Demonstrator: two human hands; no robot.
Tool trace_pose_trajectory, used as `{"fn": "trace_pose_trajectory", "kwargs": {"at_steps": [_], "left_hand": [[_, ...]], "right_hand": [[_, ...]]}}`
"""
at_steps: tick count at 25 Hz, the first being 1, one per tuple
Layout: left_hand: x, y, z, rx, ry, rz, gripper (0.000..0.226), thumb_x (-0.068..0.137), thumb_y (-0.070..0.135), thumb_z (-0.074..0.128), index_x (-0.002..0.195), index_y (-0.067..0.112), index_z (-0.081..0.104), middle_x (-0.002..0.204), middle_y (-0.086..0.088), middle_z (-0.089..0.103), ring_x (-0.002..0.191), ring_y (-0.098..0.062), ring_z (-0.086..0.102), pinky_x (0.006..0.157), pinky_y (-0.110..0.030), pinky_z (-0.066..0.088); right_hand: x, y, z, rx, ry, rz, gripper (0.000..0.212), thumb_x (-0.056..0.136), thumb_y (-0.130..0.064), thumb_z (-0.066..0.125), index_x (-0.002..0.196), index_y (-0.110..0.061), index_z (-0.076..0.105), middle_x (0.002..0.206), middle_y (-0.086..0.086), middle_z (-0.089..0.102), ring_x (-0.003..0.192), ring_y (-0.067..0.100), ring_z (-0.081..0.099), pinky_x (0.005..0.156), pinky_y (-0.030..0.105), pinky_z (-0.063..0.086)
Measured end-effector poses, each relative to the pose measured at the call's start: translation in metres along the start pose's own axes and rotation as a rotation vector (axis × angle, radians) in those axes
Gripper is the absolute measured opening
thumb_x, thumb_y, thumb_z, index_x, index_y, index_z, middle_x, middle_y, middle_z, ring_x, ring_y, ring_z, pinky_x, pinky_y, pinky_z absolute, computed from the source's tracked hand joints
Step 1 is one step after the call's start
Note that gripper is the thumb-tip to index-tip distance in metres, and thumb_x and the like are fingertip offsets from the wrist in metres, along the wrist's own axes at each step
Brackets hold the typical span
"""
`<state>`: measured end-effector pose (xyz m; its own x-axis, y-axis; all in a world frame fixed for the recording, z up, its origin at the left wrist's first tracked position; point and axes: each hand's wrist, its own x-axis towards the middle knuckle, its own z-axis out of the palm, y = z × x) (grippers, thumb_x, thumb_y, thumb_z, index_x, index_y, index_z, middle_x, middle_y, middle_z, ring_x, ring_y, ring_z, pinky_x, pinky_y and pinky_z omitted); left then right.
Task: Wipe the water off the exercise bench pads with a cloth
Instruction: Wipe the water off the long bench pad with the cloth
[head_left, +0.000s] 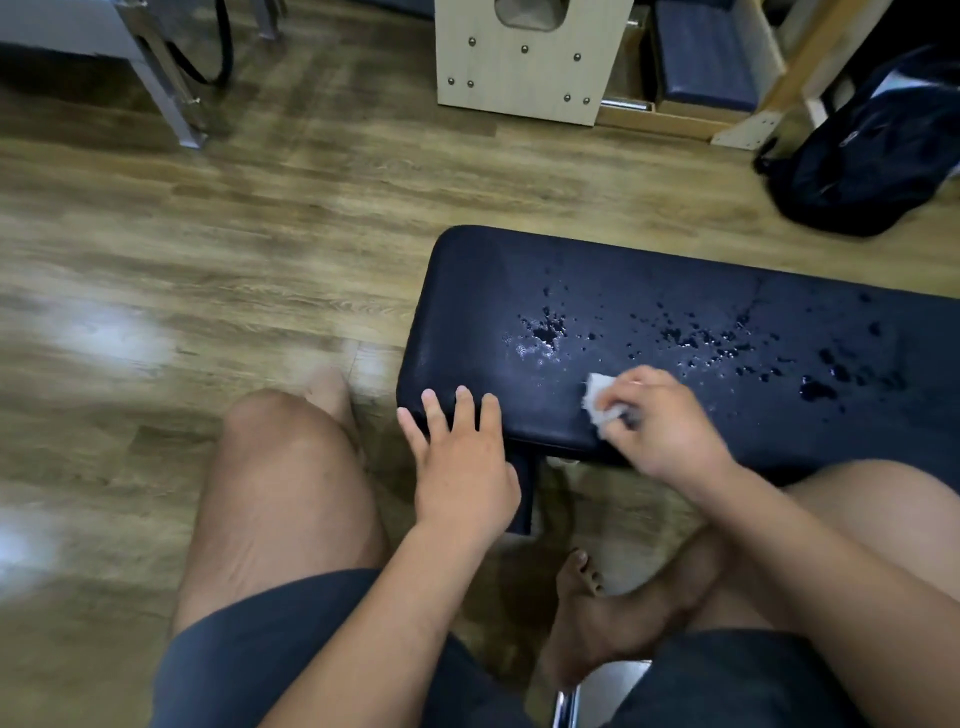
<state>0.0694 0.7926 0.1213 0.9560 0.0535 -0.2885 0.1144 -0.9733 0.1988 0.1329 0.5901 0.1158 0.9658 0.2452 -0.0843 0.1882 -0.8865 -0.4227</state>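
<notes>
The cloth (602, 397), a small white wad, sits bunched in the right hand (662, 421), whose fingers are clenched around it, pressed near the near edge of the bench (478, 291). The left hand (460, 457) lies flat and released on the near left corner of the pad, fingers spread, grasping nothing.

Most of the water (543, 332) is not yet touched: one cluster of drops lies toward the middle of the pad, and a wider scatter runs off toward the right end. The wad looks small against that much water, so it may soak through and only smear the drops about. A sweep toward the near edge could also push water over onto the floor (208, 270) or the person's bare leg.

The right end of the bench is cut off by the frame, so how far the wet patch runs cannot be told. Most of the cloth is hidden inside the fist, and the bench frame beneath is largely covered by the arms and legs.
</notes>
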Motion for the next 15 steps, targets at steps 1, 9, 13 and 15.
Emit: {"fn": "trace_pose_trajectory", "kwargs": {"at_steps": [1,9,13,15], "left_hand": [[0.001,0.0,0.0,0.019,0.003,-0.008,0.072,0.094,0.029,0.045,0.155,0.021,0.008,0.164,-0.01,0.007,0.148,-0.044,-0.005,0.115,-0.067,-0.007],[-0.005,-0.013,0.005,0.098,0.009,0.039,0.08,0.089,0.029,0.049,0.156,0.028,0.004,0.165,-0.002,0.0,0.15,-0.038,-0.009,0.109,-0.074,-0.011],[-0.003,-0.01,0.003,0.108,0.0,0.021,0.08,0.088,0.027,0.048,0.156,0.026,0.005,0.166,-0.001,0.001,0.15,-0.037,-0.01,0.107,-0.074,-0.013],[-0.002,-0.005,0.001,0.097,-0.013,0.004,0.079,0.089,0.029,0.046,0.156,0.025,0.005,0.166,-0.004,0.0,0.149,-0.04,-0.009,0.108,-0.074,-0.013]], "right_hand": [[-0.006,0.018,-0.013,-0.022,0.006,0.092,0.016,0.073,-0.01,0.07,0.083,-0.022,0.073,0.098,0.002,0.063,0.096,0.029,0.059,0.081,0.03,0.046],[0.056,-0.073,0.04,0.041,-0.024,-0.112,0.023,0.078,-0.009,0.057,0.091,-0.019,0.074,0.104,0.008,0.059,0.098,0.029,0.054,0.081,0.036,0.049],[0.087,-0.115,0.048,-0.011,-0.162,-0.225,0.027,0.084,-0.012,0.053,0.099,-0.023,0.073,0.111,0.004,0.054,0.109,0.024,0.047,0.089,0.034,0.045],[0.072,-0.082,0.035,-0.006,-0.137,-0.201,0.026,0.083,-0.012,0.056,0.1,-0.021,0.073,0.111,0.005,0.058,0.109,0.026,0.051,0.089,0.035,0.047]]}}
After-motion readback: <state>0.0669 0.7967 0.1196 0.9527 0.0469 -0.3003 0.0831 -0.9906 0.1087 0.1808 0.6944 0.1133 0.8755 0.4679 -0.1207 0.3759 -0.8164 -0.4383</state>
